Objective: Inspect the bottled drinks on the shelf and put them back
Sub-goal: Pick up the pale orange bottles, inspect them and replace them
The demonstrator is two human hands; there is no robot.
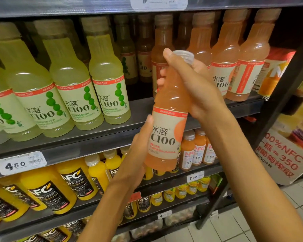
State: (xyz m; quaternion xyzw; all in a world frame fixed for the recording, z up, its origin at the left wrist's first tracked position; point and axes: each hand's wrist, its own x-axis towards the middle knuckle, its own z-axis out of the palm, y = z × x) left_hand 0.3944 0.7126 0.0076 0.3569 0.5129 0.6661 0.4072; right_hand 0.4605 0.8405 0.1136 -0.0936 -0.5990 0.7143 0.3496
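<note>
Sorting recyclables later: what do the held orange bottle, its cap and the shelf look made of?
Orange bottle: apparently clear glossy plastic, highlights and drink showing through, with a matte label. Cap: pale ribbed plastic, probably. Shelf: dark, smooth, likely painted metal. Left hand and right hand grip the bottle.

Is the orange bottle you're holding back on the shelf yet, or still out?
Out. Orange bottle is held in front of the shelf, left hand at its base, right hand round its neck.
</note>
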